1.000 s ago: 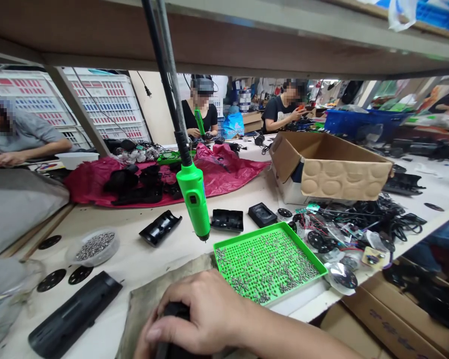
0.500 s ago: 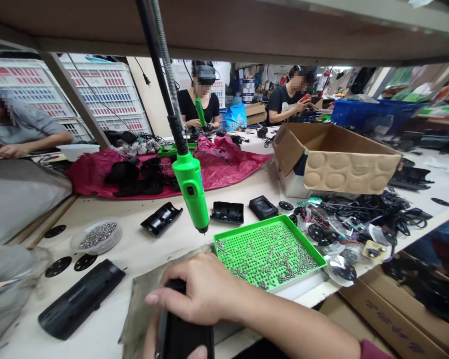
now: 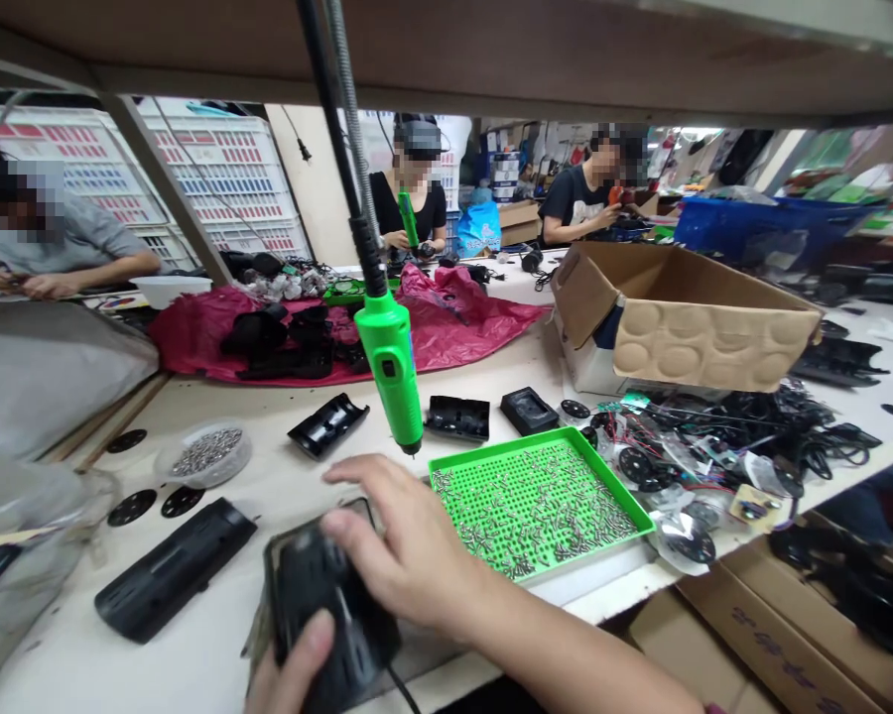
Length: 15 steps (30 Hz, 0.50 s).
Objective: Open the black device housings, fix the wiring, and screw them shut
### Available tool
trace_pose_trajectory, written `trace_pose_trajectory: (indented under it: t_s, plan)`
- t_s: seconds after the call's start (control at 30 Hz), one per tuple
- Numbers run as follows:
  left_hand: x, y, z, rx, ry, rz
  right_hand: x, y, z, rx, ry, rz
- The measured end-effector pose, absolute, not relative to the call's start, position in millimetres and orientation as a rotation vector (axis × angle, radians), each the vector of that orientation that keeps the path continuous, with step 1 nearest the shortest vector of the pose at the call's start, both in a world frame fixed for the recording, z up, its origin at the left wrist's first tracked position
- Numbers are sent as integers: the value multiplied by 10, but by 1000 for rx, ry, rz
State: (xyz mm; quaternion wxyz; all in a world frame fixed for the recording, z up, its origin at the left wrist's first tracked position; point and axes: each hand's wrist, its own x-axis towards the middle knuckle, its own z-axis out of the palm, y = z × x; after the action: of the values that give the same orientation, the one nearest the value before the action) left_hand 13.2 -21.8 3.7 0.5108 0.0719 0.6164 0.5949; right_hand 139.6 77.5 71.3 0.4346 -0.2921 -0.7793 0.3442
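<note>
A black plastic housing [image 3: 327,600] with a cable at its lower end lies over a grey cloth pad near the table's front edge. My left hand [image 3: 292,666] grips its lower left side, thumb on top. My right hand [image 3: 409,540] rests at its upper right edge, fingers spread and the thumb touching or just above it. A green electric screwdriver [image 3: 391,372] hangs tip down beyond my hands. Right of them sits a green perforated tray [image 3: 540,501] of small screws. At the left lie a long black shell [image 3: 175,567] and a clear tub [image 3: 206,456] of screws.
Two black half shells [image 3: 328,424] and a black square part [image 3: 528,410] lie behind. Wires and discs [image 3: 685,456] pile up at right, before an open cardboard box [image 3: 714,342]. Pink plastic [image 3: 476,332] lies farther back. A shelf spans overhead; several people work beyond.
The black housing has turned and tilted, showing its broad slotted face and cable. My right hand has opened its fingers from around it. The view has shifted slightly.
</note>
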Motion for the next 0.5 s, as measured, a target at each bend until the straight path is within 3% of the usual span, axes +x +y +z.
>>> trace_pose_trajectory:
  t_s: [0.23,0.5]
  plan:
    - [-37,-116,373,-171,1149,1568,1595,708,499,-785,-1791,985]
    - [-54,-110,348,-241,1059,1619,1563,572,375,-791,-1855,1085]
